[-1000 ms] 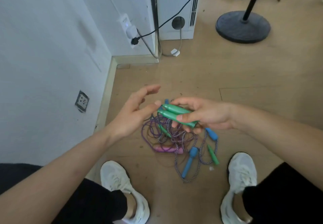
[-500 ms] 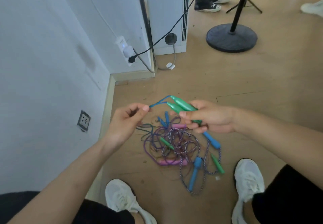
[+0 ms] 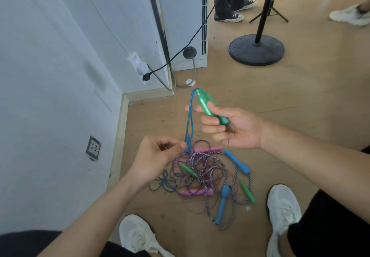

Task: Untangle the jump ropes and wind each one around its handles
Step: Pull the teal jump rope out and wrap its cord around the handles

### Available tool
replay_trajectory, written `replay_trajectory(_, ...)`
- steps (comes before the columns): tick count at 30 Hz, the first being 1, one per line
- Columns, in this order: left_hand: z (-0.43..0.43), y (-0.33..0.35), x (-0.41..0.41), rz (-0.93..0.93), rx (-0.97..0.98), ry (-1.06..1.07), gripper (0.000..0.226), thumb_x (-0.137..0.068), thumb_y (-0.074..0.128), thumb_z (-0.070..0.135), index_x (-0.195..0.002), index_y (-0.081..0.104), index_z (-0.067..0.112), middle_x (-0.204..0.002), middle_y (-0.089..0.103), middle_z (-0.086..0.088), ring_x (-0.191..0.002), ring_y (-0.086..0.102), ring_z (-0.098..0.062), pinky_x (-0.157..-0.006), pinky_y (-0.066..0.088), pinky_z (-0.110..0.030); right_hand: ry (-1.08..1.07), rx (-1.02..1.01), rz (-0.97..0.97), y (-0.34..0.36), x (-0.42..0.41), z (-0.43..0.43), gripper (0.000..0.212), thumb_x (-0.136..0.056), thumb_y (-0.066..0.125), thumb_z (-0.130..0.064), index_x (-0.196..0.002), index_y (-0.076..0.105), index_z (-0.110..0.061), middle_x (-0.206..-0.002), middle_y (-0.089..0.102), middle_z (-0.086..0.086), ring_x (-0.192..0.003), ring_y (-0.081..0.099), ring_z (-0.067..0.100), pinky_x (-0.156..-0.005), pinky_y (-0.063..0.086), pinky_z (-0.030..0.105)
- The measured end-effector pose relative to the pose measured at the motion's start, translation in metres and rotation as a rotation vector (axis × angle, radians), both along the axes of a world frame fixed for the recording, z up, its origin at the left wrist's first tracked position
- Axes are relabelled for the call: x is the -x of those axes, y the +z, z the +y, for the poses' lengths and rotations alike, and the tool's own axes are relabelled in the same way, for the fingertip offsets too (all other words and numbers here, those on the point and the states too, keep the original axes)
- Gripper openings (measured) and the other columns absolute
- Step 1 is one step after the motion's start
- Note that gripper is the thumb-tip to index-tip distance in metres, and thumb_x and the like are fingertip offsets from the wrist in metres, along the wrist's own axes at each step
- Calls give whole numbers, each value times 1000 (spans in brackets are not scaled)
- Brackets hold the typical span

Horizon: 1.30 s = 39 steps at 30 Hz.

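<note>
My right hand [image 3: 234,126] grips two green handles [image 3: 208,107] together, raised above the floor with their tips pointing up and away. A blue rope [image 3: 189,116] leaves the tips and hangs down in two strands to my left hand [image 3: 158,158], which pinches it near the pile. On the floor below lies a tangle of jump ropes [image 3: 204,172]: pink handles [image 3: 208,149], blue handles [image 3: 237,161], two more green handles [image 3: 247,191], a purple rope and a striped braided rope wound through each other.
A white wall [image 3: 50,76] and skirting board run along the left. A white unit [image 3: 182,16] with a black cable stands behind. A black stand base [image 3: 256,49] is at the back right, with other people's feet beyond. My white shoes [image 3: 284,212] flank the pile.
My right hand has lifted the green handles higher and tilted them upright. The blue rope now hangs down taut, and my left hand has slid down it to the pile.
</note>
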<state>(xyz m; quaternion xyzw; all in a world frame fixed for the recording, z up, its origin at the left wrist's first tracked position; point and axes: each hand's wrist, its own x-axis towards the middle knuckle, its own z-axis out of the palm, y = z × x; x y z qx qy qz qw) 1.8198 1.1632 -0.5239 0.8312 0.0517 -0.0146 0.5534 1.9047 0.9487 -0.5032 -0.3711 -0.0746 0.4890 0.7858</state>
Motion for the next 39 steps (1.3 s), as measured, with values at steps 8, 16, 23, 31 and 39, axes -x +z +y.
replay_trajectory(8, 3, -5, -3, 31, 2, -41, 18, -82, 80, 15, -66, 76, 21, -58, 64, 2, -55, 48, -6, -53, 36, -20, 87, 24, 4, 0, -2, -3, 24, -97, 46, -29, -111, 56, -13, -64, 36, -7, -49, 35, 2, -36, 21, 14)
replay_trajectory(16, 13, 6, -1, -11, -122, -142, 17, -84, 79, 16, -78, 79, 32, -54, 64, 10, -49, 42, -3, -50, 33, -21, 61, 563, -433, -4, -3, -9, 23, -102, 49, -18, -80, 44, -15, -62, 36, -4, -49, 27, 5, -38, 20, 16)
replay_trajectory(23, 20, 12, -1, -154, -162, -223, 12, -82, 82, 19, -88, 80, 29, -80, 77, 0, -75, 70, -32, -70, 57, -48, 370, 950, -925, -25, 13, -1, 19, -99, 56, -28, -99, 49, -11, -67, 43, -3, -54, 41, 10, -44, 38, 25)
replay_trajectory(31, 8, 1, -7, -175, -4, -248, 15, -78, 82, 9, -92, 78, 13, -84, 78, 5, -78, 73, -7, -74, 55, -22, 562, 945, -1288, -29, 39, 16, 69, -76, 60, -72, -106, 56, -9, -97, 65, 14, -84, 61, 31, -76, 52, 48)
replay_trajectory(39, 13, -1, -14, -161, 88, -213, 11, -79, 79, 4, -87, 77, 11, -73, 75, 11, -69, 68, -1, -67, 51, -14, 313, 950, -1492, -25, 42, 13, 26, -91, 56, -40, -81, 52, -16, -66, 54, 3, -59, 50, 21, -57, 39, 39)
